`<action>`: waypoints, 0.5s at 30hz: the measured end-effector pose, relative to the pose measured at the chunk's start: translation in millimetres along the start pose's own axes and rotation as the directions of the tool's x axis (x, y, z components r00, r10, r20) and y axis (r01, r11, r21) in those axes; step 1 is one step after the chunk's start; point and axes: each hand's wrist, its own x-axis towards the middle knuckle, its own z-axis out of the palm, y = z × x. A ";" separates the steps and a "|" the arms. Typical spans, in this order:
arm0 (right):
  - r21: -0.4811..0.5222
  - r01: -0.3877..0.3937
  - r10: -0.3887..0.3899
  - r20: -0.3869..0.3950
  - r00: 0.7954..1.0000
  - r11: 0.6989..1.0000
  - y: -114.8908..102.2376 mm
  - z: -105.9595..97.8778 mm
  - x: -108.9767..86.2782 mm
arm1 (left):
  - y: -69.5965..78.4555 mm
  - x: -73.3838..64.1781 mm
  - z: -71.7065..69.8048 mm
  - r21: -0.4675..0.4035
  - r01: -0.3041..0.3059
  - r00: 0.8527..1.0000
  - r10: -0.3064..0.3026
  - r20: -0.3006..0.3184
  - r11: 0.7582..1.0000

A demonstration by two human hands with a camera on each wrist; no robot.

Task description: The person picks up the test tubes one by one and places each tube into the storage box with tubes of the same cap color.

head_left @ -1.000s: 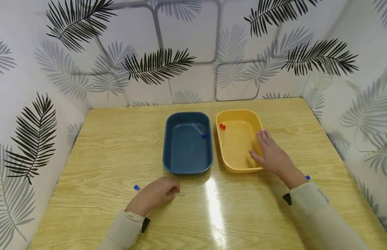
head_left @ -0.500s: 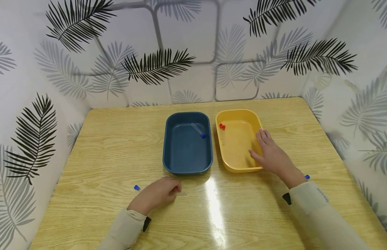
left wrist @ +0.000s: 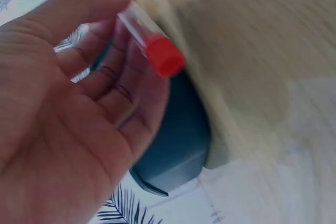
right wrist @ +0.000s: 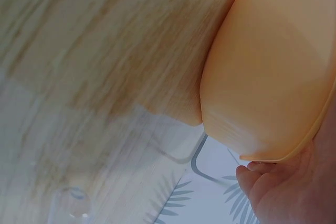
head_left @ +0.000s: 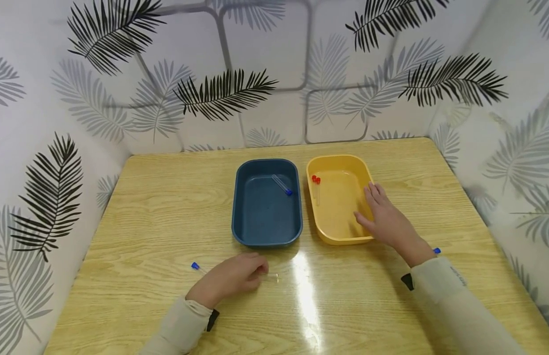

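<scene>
My left hand (head_left: pixel 232 278) is above the table in front of the blue tray. It pinches a clear test tube (left wrist: pixel 137 23) with a red cap (left wrist: pixel 167 57) between thumb and fingers; the head view shows only the tube's clear end (head_left: pixel 272 276) past the fingers. On the right, my right hand (head_left: pixel 387 219) rests at the right rim of the yellow tray (head_left: pixel 341 241), its fingers extended and thumb apart. Behind the left hand lies a blue-capped test tube (head_left: pixel 199 268), partly covered by it.
One blue-capped tube (head_left: pixel 282 186) lies in the blue tray (head_left: pixel 266 245). Red-capped tubes (head_left: pixel 318 192) lie along the yellow tray's left side. Another blue cap (head_left: pixel 436 251) shows beside the right wrist. A leaf-patterned sheet (head_left: pixel 274 113) rises behind the wooden table (head_left: pixel 168 197).
My left hand has shifted slightly to the right with the tube, and more of the tube's clear end now shows. The right hand has stayed at the yellow tray.
</scene>
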 end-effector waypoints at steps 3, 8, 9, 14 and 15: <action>0.004 -0.003 0.003 0.009 1.000 1.000 0.3 -0.2 0.0 | 7.2 3.3 -4.7 -0.064 -0.039 0.999 0.038 -0.003 0.997; 0.005 -0.009 0.009 0.022 1.000 1.000 0.4 -0.8 -0.1 | 20.6 10.1 -17.7 -0.120 -0.135 0.988 0.124 -0.093 0.984; 0.005 -0.011 0.011 0.023 1.000 1.000 0.4 -0.7 -0.1 | 23.2 11.9 -20.9 -0.122 -0.155 0.982 0.140 -0.123 0.980; 0.003 -0.021 0.021 0.031 0.999 1.000 0.8 0.7 0.3 | 37.1 22.9 -36.8 -0.150 -0.219 0.949 0.175 -0.263 0.964; 0.003 -0.023 0.023 0.032 0.999 1.000 0.8 1.0 0.4 | 39.3 25.7 -39.2 -0.158 -0.227 0.942 0.175 -0.286 0.961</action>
